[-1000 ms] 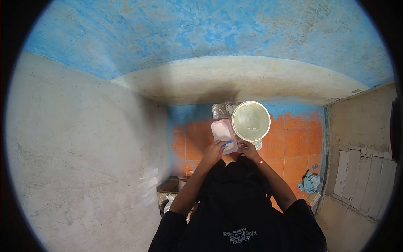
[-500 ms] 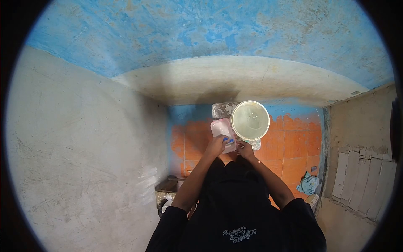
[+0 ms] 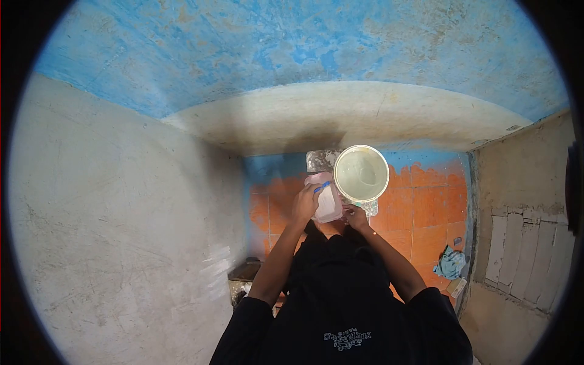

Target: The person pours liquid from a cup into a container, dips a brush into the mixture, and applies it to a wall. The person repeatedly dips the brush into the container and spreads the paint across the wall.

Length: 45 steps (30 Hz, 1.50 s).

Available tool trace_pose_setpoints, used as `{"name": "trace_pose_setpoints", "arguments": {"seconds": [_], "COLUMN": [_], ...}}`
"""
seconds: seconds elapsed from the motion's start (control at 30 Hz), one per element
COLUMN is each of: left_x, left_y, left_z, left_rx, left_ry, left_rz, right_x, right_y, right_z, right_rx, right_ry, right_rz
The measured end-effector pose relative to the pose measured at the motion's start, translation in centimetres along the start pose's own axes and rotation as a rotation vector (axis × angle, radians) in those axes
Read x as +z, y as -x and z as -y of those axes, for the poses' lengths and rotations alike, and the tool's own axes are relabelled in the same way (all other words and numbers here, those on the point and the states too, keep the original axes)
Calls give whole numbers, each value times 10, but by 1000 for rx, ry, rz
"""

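A pale pink rectangular container (image 3: 330, 205) is held out in front of me, its whitish inside facing up. At its lower right corner my right hand (image 3: 354, 215) grips the edge with closed fingers. My left hand (image 3: 306, 202) lies over the container's left side, its fingers closed on a small blue scrubber (image 3: 322, 186) pressed near the upper end; its exact kind is hard to make out. Just right of the container stands a round whitish bucket (image 3: 362, 174) with what looks like water in it.
Under the bucket is a worn, speckled slab or stool (image 3: 321, 160). An orange tiled floor (image 3: 429, 207) meets a blue and cream wall (image 3: 340, 109) ahead. A teal cloth (image 3: 450, 263) lies at the right, and a dark box-like container (image 3: 244, 272) stands by the left wall.
My left hand has moved up and left along the container with the blue scrubber, from its lower middle towards the upper end. My right hand stays at the same corner.
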<state>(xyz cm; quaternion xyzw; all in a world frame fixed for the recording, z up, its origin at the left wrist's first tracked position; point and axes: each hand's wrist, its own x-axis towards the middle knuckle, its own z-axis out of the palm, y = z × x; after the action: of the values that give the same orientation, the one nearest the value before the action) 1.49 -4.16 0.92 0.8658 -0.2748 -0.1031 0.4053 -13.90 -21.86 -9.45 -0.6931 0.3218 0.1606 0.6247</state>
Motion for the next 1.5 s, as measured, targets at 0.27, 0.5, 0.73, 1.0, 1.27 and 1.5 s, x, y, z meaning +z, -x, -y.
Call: {"name": "trace_pose_setpoints", "arguments": {"seconds": [0.27,0.5,0.73,1.0,1.27,1.5], "left_x": [7,5,10,3,28,26], "left_y": [-4,22,36,25,31,51], "left_z": [13,-3,-3,-18,-18,-15], "left_rx": [19,-43,-124,-165,-188,-277], "left_ry": [-145,-127,-57,-171,-336,-113], "left_rz": [42,54,47,36,69,-61], "right_x": [3,5,3,2,2,-2], "right_y": [-2,-5,-6,-6,-4,0], "right_z": [-4,-9,-8,-10,-9,2], "right_rx": [12,1,29,10,5,42], "right_ry": [-82,-137,-207,-178,-289,-228], "right_rz": [4,8,24,36,33,70]}}
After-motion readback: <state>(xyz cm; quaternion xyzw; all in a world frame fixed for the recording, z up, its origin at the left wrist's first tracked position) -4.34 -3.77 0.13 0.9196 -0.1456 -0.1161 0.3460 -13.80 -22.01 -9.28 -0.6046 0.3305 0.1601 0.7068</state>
